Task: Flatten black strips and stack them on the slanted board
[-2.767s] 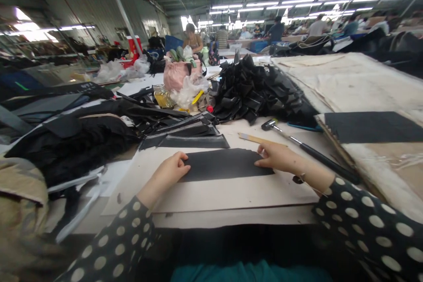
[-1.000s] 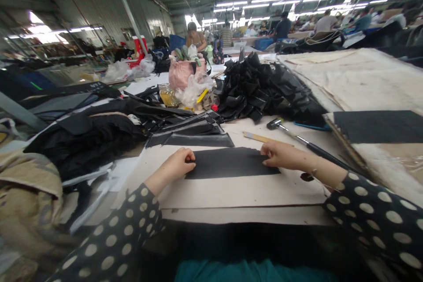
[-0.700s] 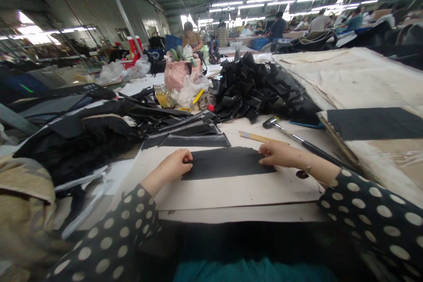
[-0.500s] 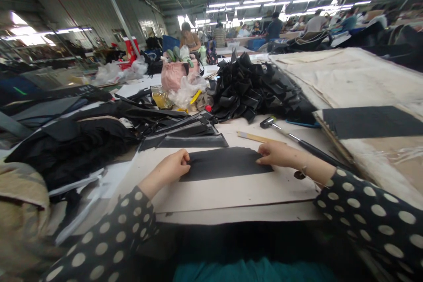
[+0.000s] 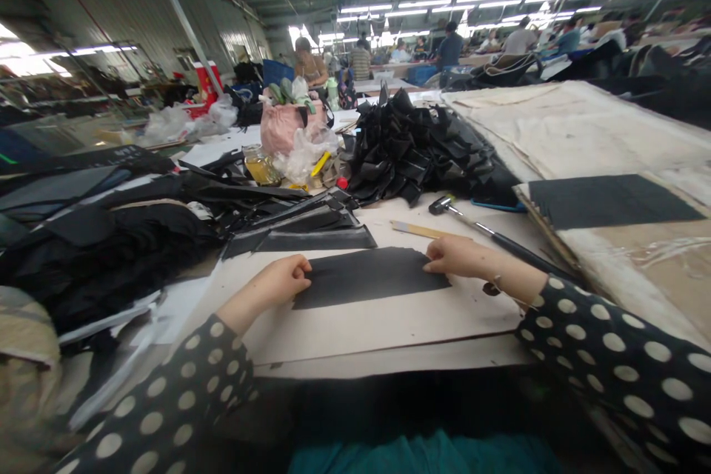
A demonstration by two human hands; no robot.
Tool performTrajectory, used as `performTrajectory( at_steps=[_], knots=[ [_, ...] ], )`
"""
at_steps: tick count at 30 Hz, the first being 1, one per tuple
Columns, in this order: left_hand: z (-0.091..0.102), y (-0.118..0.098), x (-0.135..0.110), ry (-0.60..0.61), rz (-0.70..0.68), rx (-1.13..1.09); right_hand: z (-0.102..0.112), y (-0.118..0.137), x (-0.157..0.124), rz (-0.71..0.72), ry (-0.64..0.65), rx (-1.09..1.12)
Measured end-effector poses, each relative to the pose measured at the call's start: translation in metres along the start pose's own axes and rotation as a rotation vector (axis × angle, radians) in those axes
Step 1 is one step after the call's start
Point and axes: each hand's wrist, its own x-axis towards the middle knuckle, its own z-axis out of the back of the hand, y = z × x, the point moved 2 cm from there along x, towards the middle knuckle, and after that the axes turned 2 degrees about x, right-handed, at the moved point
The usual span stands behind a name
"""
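Observation:
A dark grey-black rectangular piece of sheet material [image 5: 369,280] lies on the pale work board [image 5: 389,329] in front of me. At its left end, my left hand [image 5: 283,280] pinches the edge between thumb and fingers. My right hand [image 5: 452,258] grips the opposite end in the same way, so the piece stretches between both hands. Just beyond my right hand lies a flat yellowish stick [image 5: 414,229]. A hammer [image 5: 489,237] with a black handle rests behind my right forearm.
Black strips [image 5: 311,229] lie behind the piece, with a large heap of black pieces [image 5: 416,144] further back. A glass jar [image 5: 260,164] and a pink bag [image 5: 289,126] stand beyond. Another dark sheet [image 5: 614,200] lies on the right. Co-workers sit in the background.
The whole view has shifted slightly, so things appear a little further left. Both hands keep their hold on the dark piece, which stays about where it was on the board.

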Motion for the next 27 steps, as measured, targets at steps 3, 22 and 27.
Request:
performTrajectory(
  at_steps=[3,22,27],
  knots=[
    [0.0,0.003,0.001,0.001,-0.023,0.05,-0.004,-0.004,0.004,0.024,-0.064,0.009],
    [-0.006,0.001,-0.006,-0.08,-0.079,0.15,-0.002,0.004,0.005,0.153,-0.072,0.071],
    [0.004,-0.002,-0.038,-0.227,-0.108,0.115,0.009,0.003,-0.015,0.203,-0.125,0.145]
  ],
)
